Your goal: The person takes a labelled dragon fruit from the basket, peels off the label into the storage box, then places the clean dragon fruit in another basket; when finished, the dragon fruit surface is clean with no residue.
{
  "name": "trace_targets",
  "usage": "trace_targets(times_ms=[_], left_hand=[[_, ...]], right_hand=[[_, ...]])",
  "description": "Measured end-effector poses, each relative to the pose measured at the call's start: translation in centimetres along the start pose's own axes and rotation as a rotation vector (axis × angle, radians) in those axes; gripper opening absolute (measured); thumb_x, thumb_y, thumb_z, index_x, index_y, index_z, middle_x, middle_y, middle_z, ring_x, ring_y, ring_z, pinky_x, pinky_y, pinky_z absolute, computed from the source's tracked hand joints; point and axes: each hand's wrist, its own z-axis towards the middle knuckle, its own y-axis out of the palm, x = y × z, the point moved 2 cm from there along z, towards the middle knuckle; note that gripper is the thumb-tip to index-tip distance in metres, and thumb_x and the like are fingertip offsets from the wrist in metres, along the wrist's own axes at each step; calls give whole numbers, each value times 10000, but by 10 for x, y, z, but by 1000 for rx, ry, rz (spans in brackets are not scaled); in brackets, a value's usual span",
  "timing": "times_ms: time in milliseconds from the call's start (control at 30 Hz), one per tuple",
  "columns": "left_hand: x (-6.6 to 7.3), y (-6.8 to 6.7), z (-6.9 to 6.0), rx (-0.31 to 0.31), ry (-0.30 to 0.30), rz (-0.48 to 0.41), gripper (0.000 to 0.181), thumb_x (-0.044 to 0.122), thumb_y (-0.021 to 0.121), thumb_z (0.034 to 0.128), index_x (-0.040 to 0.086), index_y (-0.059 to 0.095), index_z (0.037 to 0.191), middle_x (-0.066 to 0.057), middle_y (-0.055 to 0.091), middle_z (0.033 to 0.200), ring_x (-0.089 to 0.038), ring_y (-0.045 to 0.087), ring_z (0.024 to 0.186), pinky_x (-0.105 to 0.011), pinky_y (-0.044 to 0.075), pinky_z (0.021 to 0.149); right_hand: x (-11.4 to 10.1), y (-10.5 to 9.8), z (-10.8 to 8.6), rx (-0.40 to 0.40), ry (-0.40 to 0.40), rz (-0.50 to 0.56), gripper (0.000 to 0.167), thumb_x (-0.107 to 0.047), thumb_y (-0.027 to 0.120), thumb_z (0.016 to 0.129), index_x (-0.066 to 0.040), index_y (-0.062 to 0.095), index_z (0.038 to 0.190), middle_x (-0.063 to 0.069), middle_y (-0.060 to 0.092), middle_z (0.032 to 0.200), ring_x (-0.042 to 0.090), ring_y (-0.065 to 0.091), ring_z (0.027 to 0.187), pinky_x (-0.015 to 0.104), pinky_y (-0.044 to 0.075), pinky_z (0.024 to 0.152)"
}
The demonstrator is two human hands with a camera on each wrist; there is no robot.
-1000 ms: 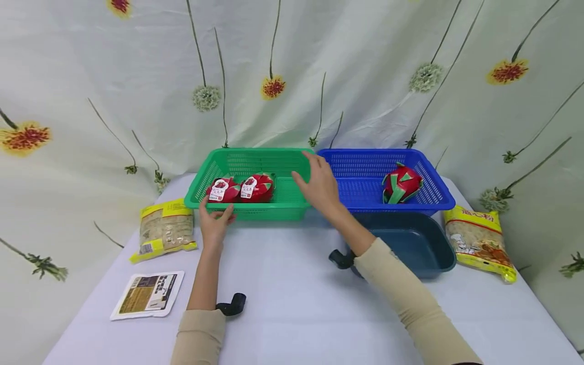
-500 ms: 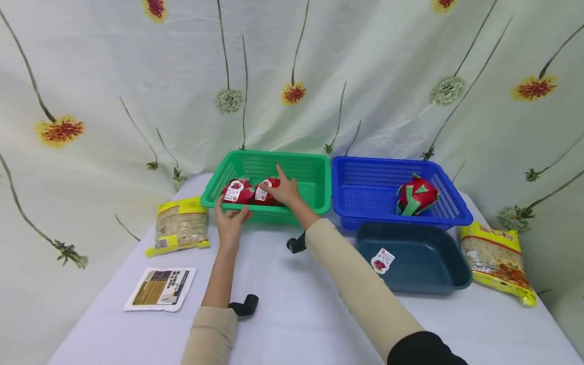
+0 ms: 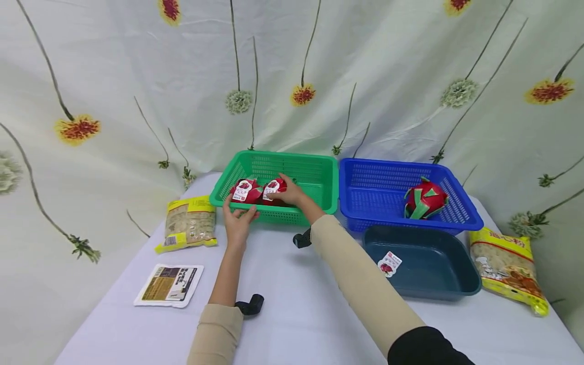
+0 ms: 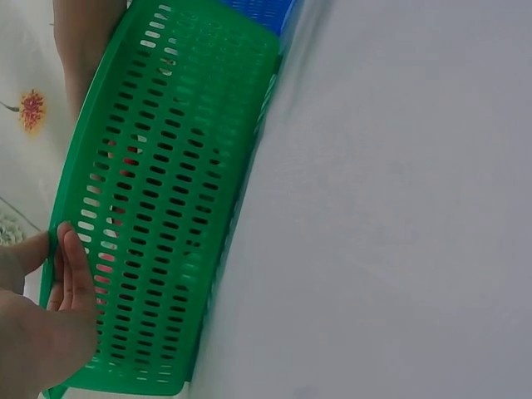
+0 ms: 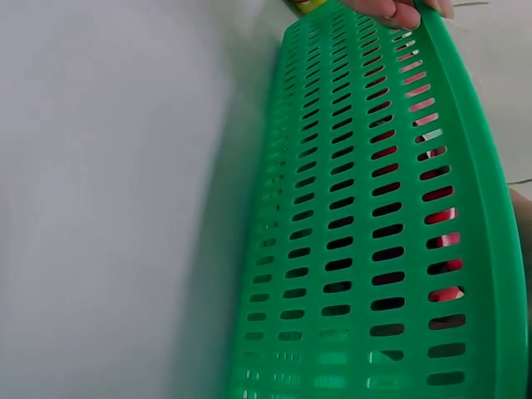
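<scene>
The left hand (image 3: 236, 227) grips the near rim of the green basket (image 3: 284, 216) by the far edge of the table (image 3: 292, 299); loosening might let it slide. Inside, the right hand (image 3: 293, 194) curls its fingers round the rightmost red fruit (image 3: 275, 187); smooth skin could slip.

3-o'clock dragon fruit (image 3: 274, 188) in green basket (image 3: 296, 155): partly behind right fingers (image 3: 289, 182) | blue basket (image 4: 268, 11): cut off at 12 o'clock, left-wrist view | flat packet (image 3: 170, 286): fine print unreadable
</scene>
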Motion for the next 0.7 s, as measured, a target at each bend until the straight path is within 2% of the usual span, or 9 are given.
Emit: trace_targets(times_ms=[233,367,500,700], left_hand=[[1,0,-1,-26,8,24,768,-4,594,870,120,111,1454,-118,533,891,-137,635,638,-256,534,721],[0,2,-3,-29,15,40,773,8,605,869,119,112,1455,-128,532,891,-139,635,633,-267,536,718],[0,2,-1,-31,17,37,777,2,606,868,120,111,1456,-151,521,889,-148,636,629,-295,537,730],[-14,-4,9,-4,43,53,771,37,620,867,154,136,1455,-118,538,865,-131,628,614,-265,539,704]], right_hand=[[3,-5,-1,72,-6,140,803,-304,750,776,-187,319,1442,139,343,1423,309,357,1267,432,383,980],[5,-14,-6,130,0,212,753,-246,761,767,-154,382,1411,150,385,1385,312,389,1236,427,416,949],[6,-26,-12,167,-5,254,702,-231,752,777,-166,416,1390,139,397,1365,296,393,1226,430,443,920],[-2,-49,-31,204,-65,334,696,-250,746,785,-226,411,1394,112,407,1334,277,427,1190,398,479,873]])
